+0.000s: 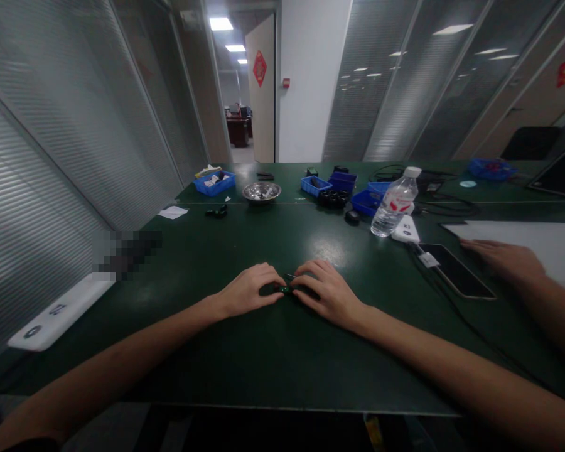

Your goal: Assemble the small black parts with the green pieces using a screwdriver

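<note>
Between the fingertips of both my hands is a small shiny green piece (285,290), low over the dark green tabletop (245,364); it is too small to make out its kind. My left hand (252,289) pinches its left end between thumb and fingers. From the other side my right hand (329,292) closes thumb and fingertips on its right end. A thin metal pin or rod (290,276) sticks out by the right index finger; whether that hand grips it I cannot tell.
Farther back stand a metal bowl (262,192) of small parts, a blue tray (215,182), several other blue bins and a black part (216,212). To the right are a water bottle (395,202), a phone (456,270), cables and another person's hand (508,258). A white power strip (59,314) lies left.
</note>
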A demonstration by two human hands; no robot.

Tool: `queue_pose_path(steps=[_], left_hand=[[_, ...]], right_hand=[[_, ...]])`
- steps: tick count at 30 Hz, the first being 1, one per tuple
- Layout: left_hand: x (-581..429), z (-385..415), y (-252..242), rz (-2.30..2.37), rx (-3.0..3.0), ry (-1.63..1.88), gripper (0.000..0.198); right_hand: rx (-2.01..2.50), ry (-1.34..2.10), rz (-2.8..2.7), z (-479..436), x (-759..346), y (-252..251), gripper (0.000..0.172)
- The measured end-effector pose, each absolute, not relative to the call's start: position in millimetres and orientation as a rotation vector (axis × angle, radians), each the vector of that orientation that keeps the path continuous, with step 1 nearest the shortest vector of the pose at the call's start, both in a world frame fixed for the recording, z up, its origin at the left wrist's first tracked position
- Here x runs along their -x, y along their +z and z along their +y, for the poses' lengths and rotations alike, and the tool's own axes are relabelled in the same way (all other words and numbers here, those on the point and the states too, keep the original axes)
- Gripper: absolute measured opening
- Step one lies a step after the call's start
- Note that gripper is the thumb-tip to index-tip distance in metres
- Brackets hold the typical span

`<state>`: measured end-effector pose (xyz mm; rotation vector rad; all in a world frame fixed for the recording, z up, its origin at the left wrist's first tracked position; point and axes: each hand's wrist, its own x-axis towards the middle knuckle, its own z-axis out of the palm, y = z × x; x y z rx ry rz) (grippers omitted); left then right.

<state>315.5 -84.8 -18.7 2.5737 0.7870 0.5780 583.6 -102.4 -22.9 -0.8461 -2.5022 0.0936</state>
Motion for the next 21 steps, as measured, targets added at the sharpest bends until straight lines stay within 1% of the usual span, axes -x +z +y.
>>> queue_pose_path(steps=[1,4,5,9,14,21], left_hand=[[-315.4,-84.4,-19.8,0.8,-2.573,0.582,0.021],[-315.1,-83.5,-22.2,0.851,-2.565,0.596,0.021],[-315.1,-83.4,-22.7,0.861,-2.565,0.602,0.021],[-314.4,-83.1,-24.1,0.901,-2.563,0.62,0.019],[-313.3,-82.3,-25.4,1.01,-2.545,0.625,0.019],[-312.8,-82.5,-24.9,1.037,-2.525,0.604,0.02]], right_hand=[[0.878,0.091,-2.489,-101.5,-583.9,-24.0,0.021],[1.049,0.063,-2.433,-97.6,-585.2,-28.5,0.034],[1.102,0.062,-2.428,-96.1,-585.6,-29.9,0.034],[1.129,0.15,-2.461,-92.9,-586.9,-31.9,0.018],[1.049,0.267,-2.469,-97.6,-586.7,-29.2,0.02],[0.994,0.248,-2.529,-101.8,-586.2,-28.1,0.021]])
